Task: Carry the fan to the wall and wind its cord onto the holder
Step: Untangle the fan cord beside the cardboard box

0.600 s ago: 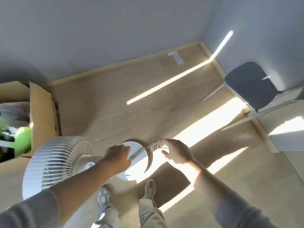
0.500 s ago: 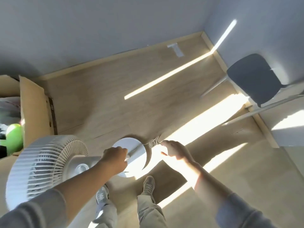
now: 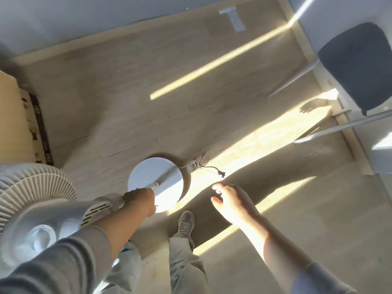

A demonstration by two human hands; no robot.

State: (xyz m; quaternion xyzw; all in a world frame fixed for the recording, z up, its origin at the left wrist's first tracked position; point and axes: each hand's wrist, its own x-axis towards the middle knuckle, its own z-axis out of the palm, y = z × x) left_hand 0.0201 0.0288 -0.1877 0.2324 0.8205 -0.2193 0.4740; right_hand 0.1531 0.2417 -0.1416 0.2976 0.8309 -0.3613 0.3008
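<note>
A white standing fan stands on the wooden floor, its ribbed head (image 3: 31, 187) at the lower left and its round base (image 3: 148, 172) just in front of my feet. My left hand (image 3: 139, 201) is closed around the fan's pole right above the base. The thin cord (image 3: 194, 165) lies in a small loose bundle on the floor to the right of the base, its plug end further right in the sunlight. My right hand (image 3: 230, 201) hovers open above the floor, a little nearer to me than the cord, holding nothing.
A cardboard box (image 3: 14, 115) stands at the left by the grey wall (image 3: 84, 20). A dark-seated chair (image 3: 356, 64) with metal legs is at the right, near the corner. A strip of tape (image 3: 233, 19) marks the floor by the skirting board.
My right hand has let go of the cord bundle and drawn back toward me; the cord now lies on the floor. My view has shifted forward over the fan.
</note>
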